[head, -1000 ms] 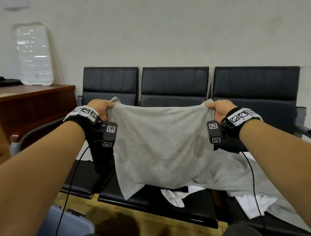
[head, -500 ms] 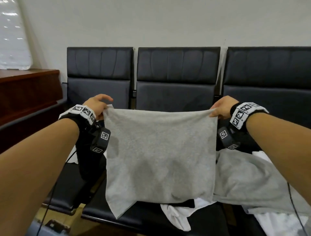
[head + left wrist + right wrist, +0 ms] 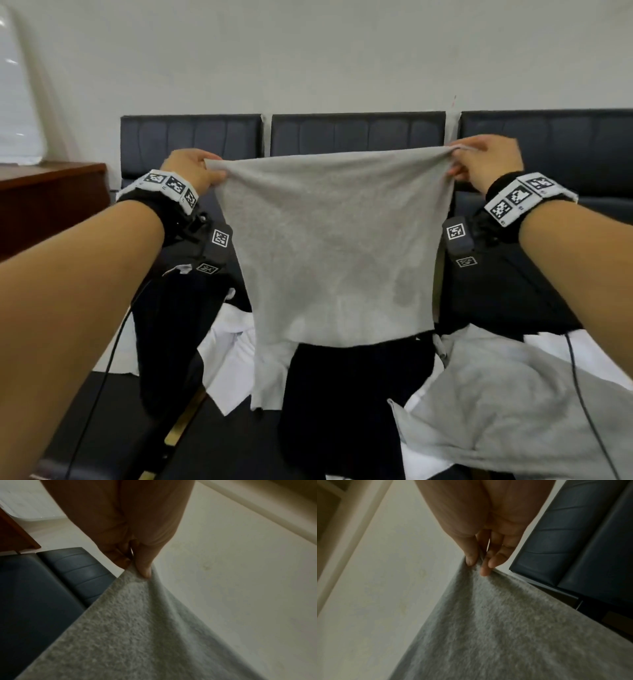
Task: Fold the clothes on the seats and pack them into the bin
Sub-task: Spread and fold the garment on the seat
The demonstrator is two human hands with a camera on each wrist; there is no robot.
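- Grey cloth (image 3: 335, 246) is hanging above the seats (image 3: 219, 442), well clear of the clothes lying there.
- Left hand (image 3: 191, 169) and right hand (image 3: 486, 161) are pinching its top corners, level, top edge running left-right.

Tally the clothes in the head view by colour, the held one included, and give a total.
Grey: 2, the held grey garment and a grey garment on the seat
Black: 2, a black garment in the middle and a black garment at left
White: at least 1, white clothing, pieces overlapped
Total: at least 5
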